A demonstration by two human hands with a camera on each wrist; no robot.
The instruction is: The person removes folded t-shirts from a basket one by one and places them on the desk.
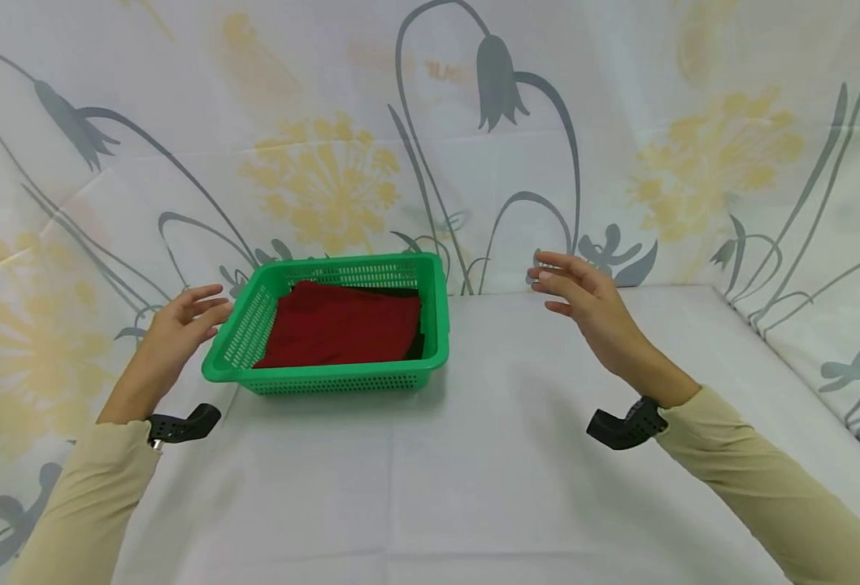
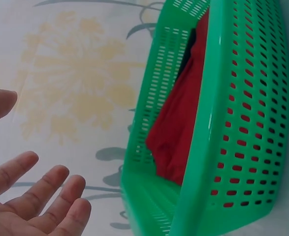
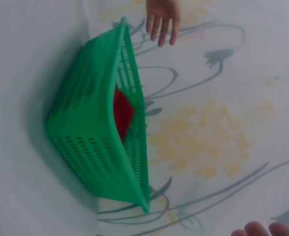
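A green perforated plastic basket (image 1: 335, 374) sits flat on the white-covered desk (image 1: 474, 471), a little left of the frame's centre, its mouth turned up; the desk appears to bear its whole weight, since neither hand supports it. Inside, a dark red cloth (image 1: 342, 325) lies spread low and fairly flat, probably folded, so that the basket's walls enclose it; a black piece, perhaps another cloth (image 1: 417, 348), shows along its back and right edges, mostly covered by the red one, and what it is exactly I cannot tell. At the left of the frame the left hand (image 1: 181, 325) is raised just beside the basket's rim, its fingers loosely extended and spaced, the thumb well apart from them; the left wrist view shows a gap to the basket, so nothing is gripped. Right of centre the right hand (image 1: 591, 305) hangs above the desk, well apart from the basket, its fingers gently bent and holding nothing; the two hands thus flank the basket without steadying it. Black wrist mounts (image 1: 188, 425) sit by the cuffs of the beige sleeves (image 1: 79, 504), presumably placed there to face each hand's work.
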